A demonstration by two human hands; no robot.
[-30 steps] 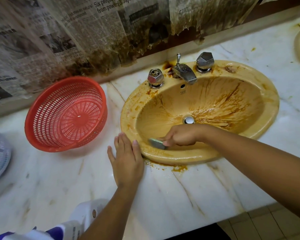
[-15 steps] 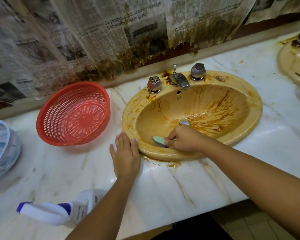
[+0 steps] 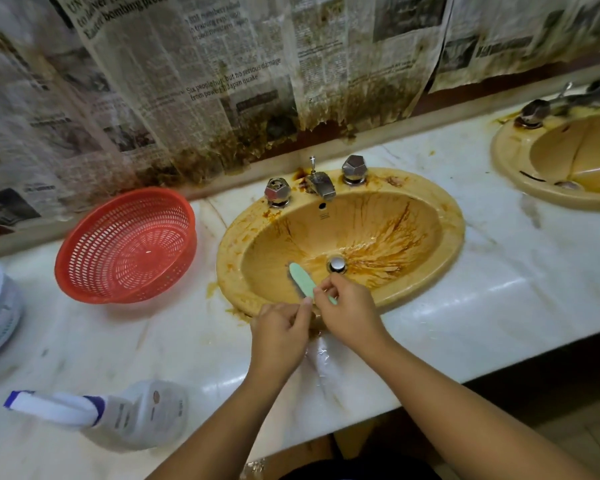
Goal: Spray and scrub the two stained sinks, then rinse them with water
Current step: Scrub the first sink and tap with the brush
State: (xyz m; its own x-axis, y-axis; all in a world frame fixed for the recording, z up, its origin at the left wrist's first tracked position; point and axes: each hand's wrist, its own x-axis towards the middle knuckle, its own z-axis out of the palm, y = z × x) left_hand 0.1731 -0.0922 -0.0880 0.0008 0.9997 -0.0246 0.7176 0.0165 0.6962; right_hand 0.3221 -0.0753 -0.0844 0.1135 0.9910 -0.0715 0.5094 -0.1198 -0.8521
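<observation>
Brush (image 3: pixel 301 279) held w/ both hands over near rim of stained sink (image 3: pixel 445 220).
On counter (image 3: pixel 499 292): spray bottle (image 3: pixel 132 415) laid flat, red basket (image 3: pixel 125 245) behind; left hand (image 3: pixel 279 336) curled, tips pinched on brush; right hand (image 3: pixel 352 311) pinched round its handle; 2nd sink (image 3: pixel 510 161) far right.

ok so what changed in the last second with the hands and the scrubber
The left hand left the counter, where it lay flat beside the sink, and now pinches the scrubber along with the right hand, which kept its grip. The scrubber looks lifted off the bowl's near wall, its head pointing toward the drain. Brown stains, red basket and spray bottle are unchanged.
</observation>
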